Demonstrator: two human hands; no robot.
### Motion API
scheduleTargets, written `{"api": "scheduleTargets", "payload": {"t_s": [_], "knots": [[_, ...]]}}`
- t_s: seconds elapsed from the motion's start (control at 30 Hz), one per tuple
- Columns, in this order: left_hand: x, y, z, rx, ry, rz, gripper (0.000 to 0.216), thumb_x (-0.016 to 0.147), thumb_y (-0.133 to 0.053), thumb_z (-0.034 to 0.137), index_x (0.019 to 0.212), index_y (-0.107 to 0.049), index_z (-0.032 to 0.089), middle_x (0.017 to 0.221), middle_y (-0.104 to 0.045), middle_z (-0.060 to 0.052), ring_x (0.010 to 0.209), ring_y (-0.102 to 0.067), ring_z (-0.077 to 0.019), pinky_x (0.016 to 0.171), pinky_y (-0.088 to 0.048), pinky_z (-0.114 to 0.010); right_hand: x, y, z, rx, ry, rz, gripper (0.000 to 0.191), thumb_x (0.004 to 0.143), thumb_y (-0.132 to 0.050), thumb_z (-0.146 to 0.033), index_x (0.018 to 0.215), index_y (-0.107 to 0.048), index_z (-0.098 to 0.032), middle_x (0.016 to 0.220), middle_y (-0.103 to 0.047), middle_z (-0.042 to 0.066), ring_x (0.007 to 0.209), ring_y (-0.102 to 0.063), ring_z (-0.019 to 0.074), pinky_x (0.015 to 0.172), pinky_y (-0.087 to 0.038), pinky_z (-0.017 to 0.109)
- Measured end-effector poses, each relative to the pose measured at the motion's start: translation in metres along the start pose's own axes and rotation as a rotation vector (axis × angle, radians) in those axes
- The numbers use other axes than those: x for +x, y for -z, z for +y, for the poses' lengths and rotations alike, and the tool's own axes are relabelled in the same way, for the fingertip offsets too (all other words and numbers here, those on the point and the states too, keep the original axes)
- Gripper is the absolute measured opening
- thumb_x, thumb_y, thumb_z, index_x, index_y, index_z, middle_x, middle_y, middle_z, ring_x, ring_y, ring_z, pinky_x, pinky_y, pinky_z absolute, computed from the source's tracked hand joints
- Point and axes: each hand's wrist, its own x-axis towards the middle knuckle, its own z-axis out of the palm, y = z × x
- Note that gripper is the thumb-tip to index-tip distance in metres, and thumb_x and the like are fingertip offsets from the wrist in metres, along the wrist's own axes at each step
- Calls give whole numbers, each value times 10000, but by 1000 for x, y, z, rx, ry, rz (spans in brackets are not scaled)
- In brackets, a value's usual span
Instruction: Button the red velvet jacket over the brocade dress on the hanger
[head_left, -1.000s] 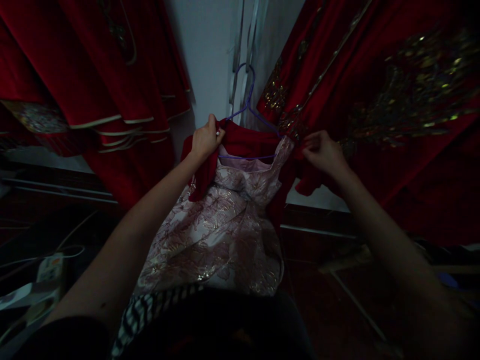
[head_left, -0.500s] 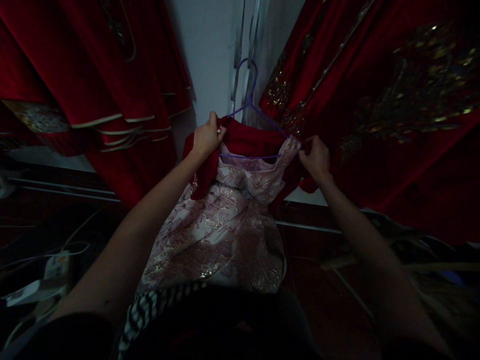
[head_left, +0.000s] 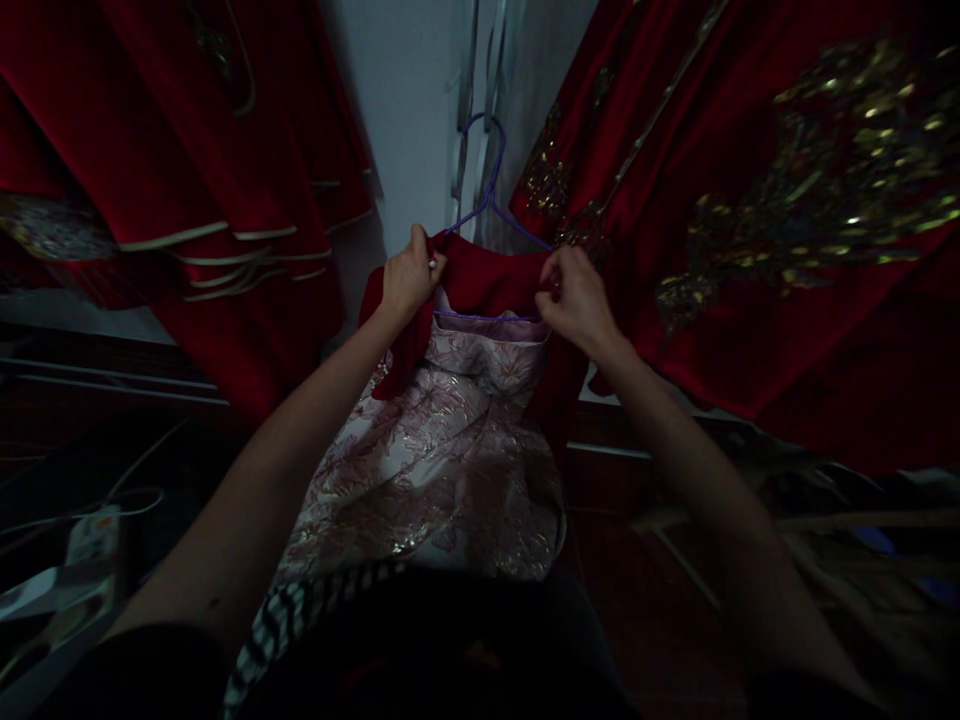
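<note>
A pink and white brocade dress (head_left: 442, 460) with a red lining or jacket part (head_left: 487, 282) hangs on a purple wire hanger (head_left: 484, 190) in front of me. My left hand (head_left: 409, 280) is closed on the red fabric at the hanger's left shoulder. On the right shoulder of the same garment my right hand (head_left: 576, 300) pinches the red fabric.
Red garments with pale trim (head_left: 225, 200) hang at the left. A red garment with gold embroidery (head_left: 787, 200) hangs at the right. A white wall (head_left: 412, 100) shows between them. A power strip and cables (head_left: 90, 530) lie on the dark floor at lower left.
My right hand has moved left, from beside the gold-embroidered garment onto the right shoulder of the red fabric. The left hand has kept its grip.
</note>
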Motion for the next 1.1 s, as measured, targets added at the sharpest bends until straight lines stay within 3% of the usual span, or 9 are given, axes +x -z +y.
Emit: {"api": "scheduleTargets", "payload": {"t_s": [0.17,0.27,0.37,0.47,0.6,0.7,0.8,0.9,1.1], "knots": [[-6,-4,1,-202,64,68,307,899,-488,305,1171,-501,163,801,-674,-76,748,-652,-200,648,-441,-267,25,-47,-68,142,74,12,259,791,-438,-56,1001,-490,-199,1027,-508,73,941,-549,207,822,-518,395],[-7,-4,-3,-304,84,94,284,907,-489,297,1162,-519,176,705,-633,-42,716,-638,-187,640,-427,-261,20,-69,-94,198,106,-114,237,783,-455,-62,971,-482,-205,1036,-499,70,877,-560,189,776,-523,359],[-4,-1,-13,-358,97,109,271,919,-479,316,1140,-544,174,676,-598,-36,688,-618,-183,653,-423,-275,6,-76,-83,217,31,-143,230,750,-473,-72,941,-472,-200,995,-496,68,846,-550,185,768,-526,361],[-3,4,-24,-401,56,73,289,941,-447,399,1097,-559,182,718,-584,-39,729,-611,-187,720,-443,-300,-4,-68,-46,207,-79,-26,262,714,-482,-74,944,-464,-199,982,-494,69,912,-533,203,838,-516,401],[-20,15,-30,-320,-22,97,302,902,-504,483,1003,-571,206,1011,-591,-110,1015,-574,-257,922,-426,-424,-10,-56,4,207,-221,154,330,691,-503,-110,1005,-456,-201,1009,-514,76,930,-532,205,878,-487,418],[-46,22,-25,-180,-55,114,243,869,-557,440,936,-581,208,1132,-550,-135,1153,-495,-317,991,-367,-505,-12,-60,24,234,-345,182,302,660,-523,-142,950,-466,-208,939,-553,54,847,-551,187,835,-487,380],[-65,20,-9,-129,-95,42,162,880,-536,355,894,-567,197,1024,-590,-114,1091,-529,-310,958,-386,-486,-12,-71,18,295,-396,145,218,657,-525,-163,863,-478,-216,829,-578,18,773,-563,169,795,-483,341],[-69,14,19,-226,-101,-40,113,899,-503,294,881,-541,189,903,-616,-83,941,-592,-253,870,-432,-399,-10,-84,-7,436,-340,56,152,672,-530,-195,819,-501,-217,777,-589,-9,721,-568,148,745,-481,298],[-68,9,61,-632,110,-25,104,944,-454,299,967,-491,204,819,-599,-22,729,-588,-137,708,-445,-262,-6,-94,-42,784,-324,18,89,703,-528,-271,760,-483,-220,763,-573,-21,698,-552,120,704,-471,250]]}}
